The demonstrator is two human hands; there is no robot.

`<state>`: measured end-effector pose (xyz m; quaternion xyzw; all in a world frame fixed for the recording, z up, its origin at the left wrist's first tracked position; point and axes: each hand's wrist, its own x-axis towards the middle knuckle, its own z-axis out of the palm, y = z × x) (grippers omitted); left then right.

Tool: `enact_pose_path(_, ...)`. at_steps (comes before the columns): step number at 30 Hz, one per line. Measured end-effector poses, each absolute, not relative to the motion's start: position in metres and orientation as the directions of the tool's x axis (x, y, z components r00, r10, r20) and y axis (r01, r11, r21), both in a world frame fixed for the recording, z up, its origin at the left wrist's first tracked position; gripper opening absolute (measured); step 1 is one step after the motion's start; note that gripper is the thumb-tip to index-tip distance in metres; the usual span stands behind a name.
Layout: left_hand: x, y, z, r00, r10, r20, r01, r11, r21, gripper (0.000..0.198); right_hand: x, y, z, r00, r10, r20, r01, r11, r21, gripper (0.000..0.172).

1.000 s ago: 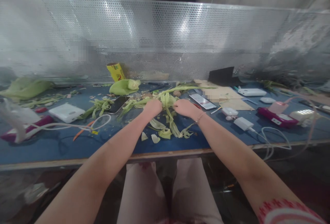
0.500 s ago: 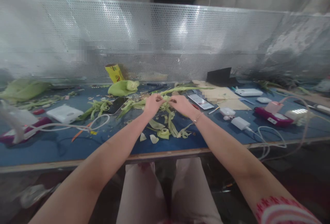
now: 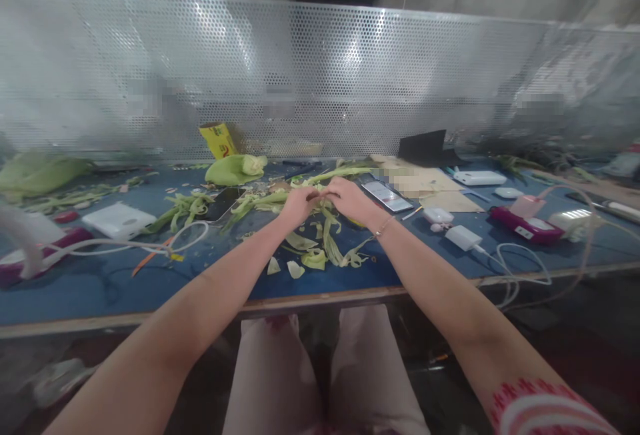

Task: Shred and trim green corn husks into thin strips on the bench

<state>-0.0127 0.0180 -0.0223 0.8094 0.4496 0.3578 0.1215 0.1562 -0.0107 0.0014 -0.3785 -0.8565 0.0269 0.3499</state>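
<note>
My left hand point(image 3: 297, 205) and my right hand point(image 3: 349, 199) meet over the middle of the blue table point(image 3: 100, 288), fingertips together. Both are closed on pale green leaf strips point(image 3: 327, 238) that hang down from them and curl onto the table. More long green strips point(image 3: 260, 200) lie just left of my left hand. A thin bracelet circles my right wrist. Short cut leaf pieces point(image 3: 295, 268) lie on the table below my hands.
A green wrapped bundle point(image 3: 235, 169) and a yellow packet point(image 3: 216, 139) sit behind. Phones point(image 3: 387, 195), white power banks point(image 3: 117, 219), a magenta device point(image 3: 525, 227), a charger point(image 3: 463, 237) and cables point(image 3: 520, 261) lie around. A perforated metal screen point(image 3: 320, 75) backs the table.
My hands have drawn together and lifted slightly from the table, bringing the leaf strips up between the fingertips. The view has shifted a little.
</note>
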Motion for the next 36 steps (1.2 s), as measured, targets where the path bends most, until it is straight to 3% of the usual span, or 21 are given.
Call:
enact_pose_path(11, -0.008, 0.013, -0.022, 0.403, 0.802, 0.441, 0.531, -0.597, 0.601, 0.016, 0.158, -0.007, -0.004, -0.294, 0.706, 0.644, 0.629, 0.65, -0.426, 0.01)
enact_pose_path(20, -0.008, 0.014, -0.021, 0.365, 0.829, 0.424, 0.557, -0.559, 0.614, 0.026, 0.152, -0.008, -0.004, -0.315, 0.745, 0.589, 0.565, 0.645, -0.514, 0.005)
enact_pose_path(27, -0.012, 0.019, -0.024, 0.301, 0.872, 0.386, 0.532, -0.489, 0.691, 0.027, 0.162, -0.003, -0.003, -0.333, 0.594, 0.732, 0.664, 0.699, -0.265, 0.008)
enact_pose_path(32, -0.013, 0.024, -0.03, 0.273, 0.88, 0.388, 0.47, -0.474, 0.745, 0.026, 0.163, -0.004, -0.007, -0.473, 0.613, 0.633, 0.732, 0.673, -0.105, 0.016)
enact_pose_path(36, -0.013, 0.024, -0.029, 0.275, 0.881, 0.385, 0.471, -0.472, 0.745, 0.026, 0.16, -0.005, -0.008, -0.482, 0.678, 0.554, 0.762, 0.637, -0.117, 0.015)
